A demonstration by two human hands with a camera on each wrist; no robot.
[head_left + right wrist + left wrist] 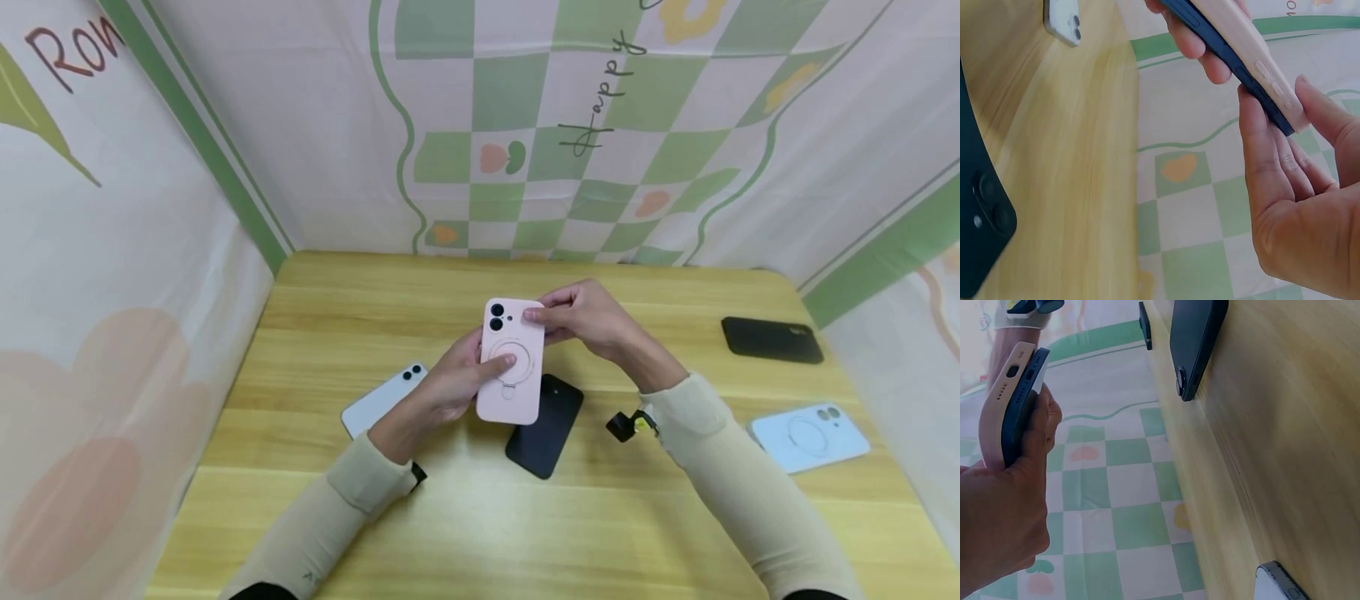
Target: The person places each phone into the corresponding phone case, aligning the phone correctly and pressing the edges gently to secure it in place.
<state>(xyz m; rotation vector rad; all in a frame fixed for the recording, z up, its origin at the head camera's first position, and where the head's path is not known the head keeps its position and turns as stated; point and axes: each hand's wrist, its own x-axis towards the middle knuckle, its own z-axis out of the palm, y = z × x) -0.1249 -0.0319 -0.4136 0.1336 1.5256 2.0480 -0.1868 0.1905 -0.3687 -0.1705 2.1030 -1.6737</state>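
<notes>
A pink phone case with a ring on its back is held up over the table, camera end away from me. A dark blue phone lies flat along its inner side in the wrist views; how deep it sits in the case I cannot tell. My left hand grips both by the left edge, thumb on the ring area. My right hand pinches the upper right corner, thumb on the case back and fingers on the phone side. Below lies a black phone, partly covered by the pink case.
A white phone lies beside the left forearm, partly hidden. At the right of the wooden table are a black phone or case and a light blue case. Printed cloth hangs behind and at both sides.
</notes>
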